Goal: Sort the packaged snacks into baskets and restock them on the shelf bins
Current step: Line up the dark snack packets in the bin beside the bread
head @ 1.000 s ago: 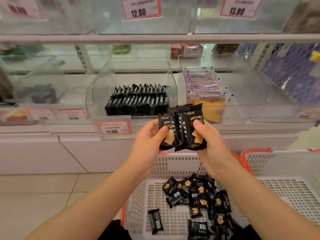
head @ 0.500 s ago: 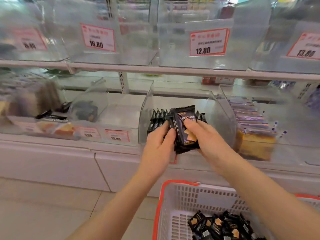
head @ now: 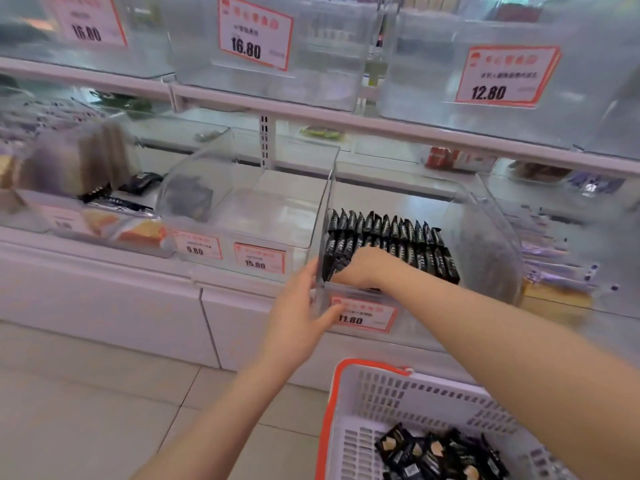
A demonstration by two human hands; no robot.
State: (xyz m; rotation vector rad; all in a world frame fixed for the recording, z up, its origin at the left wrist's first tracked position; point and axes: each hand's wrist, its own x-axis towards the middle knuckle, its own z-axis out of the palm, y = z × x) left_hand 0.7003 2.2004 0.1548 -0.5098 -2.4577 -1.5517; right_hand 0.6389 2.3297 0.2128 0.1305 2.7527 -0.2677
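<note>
A clear shelf bin (head: 491, 244) with an 11.80 price label (head: 362, 315) holds rows of upright black snack packets (head: 401, 233). My right hand (head: 363, 268) reaches over the bin's front edge into its front left corner. It grips a small stack of black packets (head: 334, 266), and its fingers are mostly hidden. My left hand (head: 298, 317) is outside the bin at its front left corner, with spread fingers against the side wall and the thumb on the front. Below, a white basket with an orange rim (head: 360, 393) holds several more black packets (head: 440, 455).
Left of this bin stands another clear bin (head: 242, 216) with labels 9.80 and 15.80. Purple-wrapped cakes (head: 554, 271) fill the bin to the right. An upper shelf carries clear bins with price cards 16.80 (head: 254, 32) and 12.80 (head: 502, 77). Tiled floor (head: 86, 393) lies at the lower left.
Both hands held the stack of packets in front of the bin. My left hand has let go and moved to the bin's corner. My right hand has carried the stack down into the bin.
</note>
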